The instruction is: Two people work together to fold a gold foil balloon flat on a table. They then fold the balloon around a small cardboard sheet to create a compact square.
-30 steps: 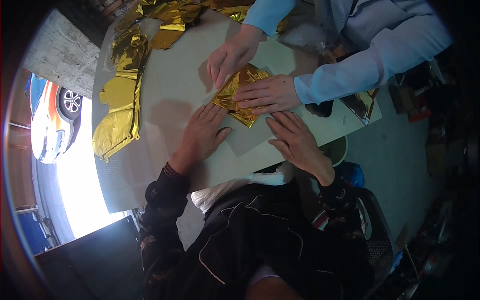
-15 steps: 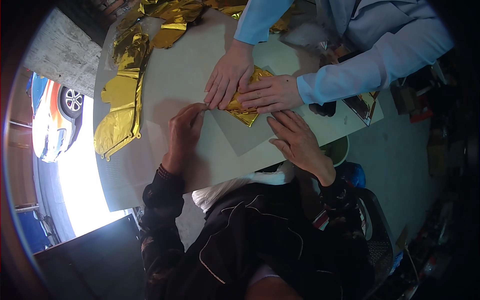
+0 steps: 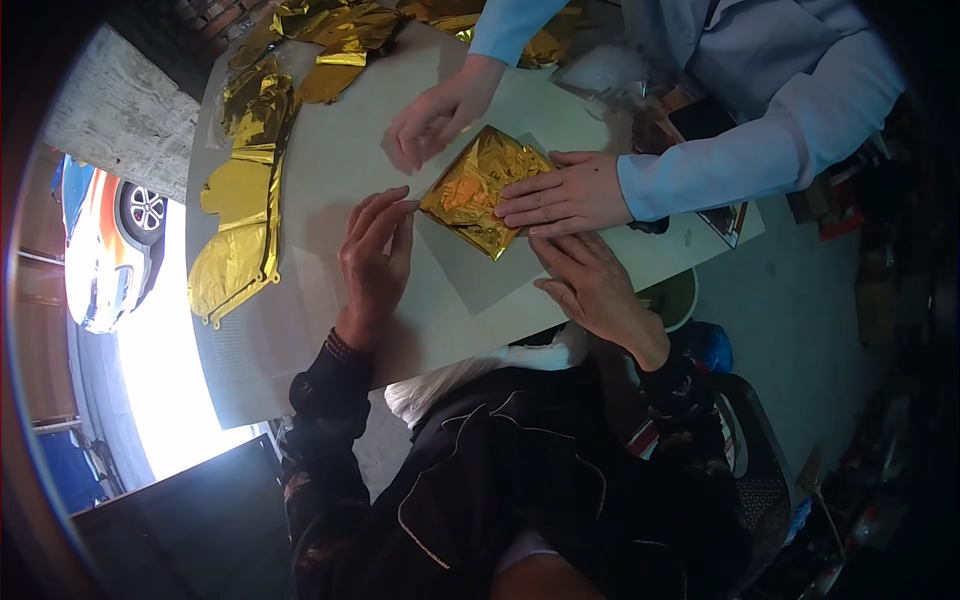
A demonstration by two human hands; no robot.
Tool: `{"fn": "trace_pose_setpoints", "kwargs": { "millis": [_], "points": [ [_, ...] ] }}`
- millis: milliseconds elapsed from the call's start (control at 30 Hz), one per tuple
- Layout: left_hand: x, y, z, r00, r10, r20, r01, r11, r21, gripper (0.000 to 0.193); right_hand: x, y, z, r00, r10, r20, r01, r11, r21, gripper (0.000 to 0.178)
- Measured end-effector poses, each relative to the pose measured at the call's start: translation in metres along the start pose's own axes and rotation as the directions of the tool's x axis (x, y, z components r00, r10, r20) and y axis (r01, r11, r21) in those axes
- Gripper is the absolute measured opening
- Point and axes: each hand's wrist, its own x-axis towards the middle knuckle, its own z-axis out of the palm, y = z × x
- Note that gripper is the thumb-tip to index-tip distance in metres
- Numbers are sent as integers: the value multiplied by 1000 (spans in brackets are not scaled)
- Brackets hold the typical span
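A folded, crinkled gold foil piece (image 3: 475, 190) lies on a grey sheet (image 3: 470, 282) on the pale table. My left hand (image 3: 372, 255) is at the foil's left corner, its fingers loosely extended and apart, the tips at or just beside the corner. With fingers stretched out, my right hand (image 3: 595, 285) rests by the foil's lower right edge, its fingertips partly hidden under a co-worker's hand (image 3: 568, 195). That hand presses flat on the foil's right side. The co-worker's other hand (image 3: 435, 120), slightly blurred, hovers above the foil's upper left.
Flat gold foil shapes (image 3: 235, 225) with small tabs line the table's left side, and more foil (image 3: 345, 45) lies along the far edge. A clear plastic bag (image 3: 605, 70) sits at the far right. Below the table's right edge is a round bin (image 3: 680, 300).
The co-worker's one hand has lifted off the foil toward the upper left, uncovering it. Their other hand has shifted slightly right. My left fingers have spread a little; my right hand has hardly moved.
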Motion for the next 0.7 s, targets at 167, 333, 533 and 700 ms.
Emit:
{"fn": "trace_pose_setpoints", "kwargs": {
  "millis": [167, 333, 533, 700],
  "points": [
    [9, 5, 10, 1000, -19, -6, 19, 997, -79, 16, 0, 1, 1, 1000, -17, -15, 16, 1000, -22, 60],
    [33, -13, 31, 945, -266, 189, 281, 958, -54, 20, -1, 1, 2, 1000, -3, 4, 3, 1000, -20, 59],
    [51, -36, 35, 819, -402, 409, 543, 774, -326, 40, 0, 1, 3, 999, -36, -25, 34, 998, -43, 57],
    [56, -25, 23, 758, -469, 454, 650, 601, -465, 61, 0, 0, 0, 1000, 13, 14, -13, 1000, -20, 55]
  ]
}}
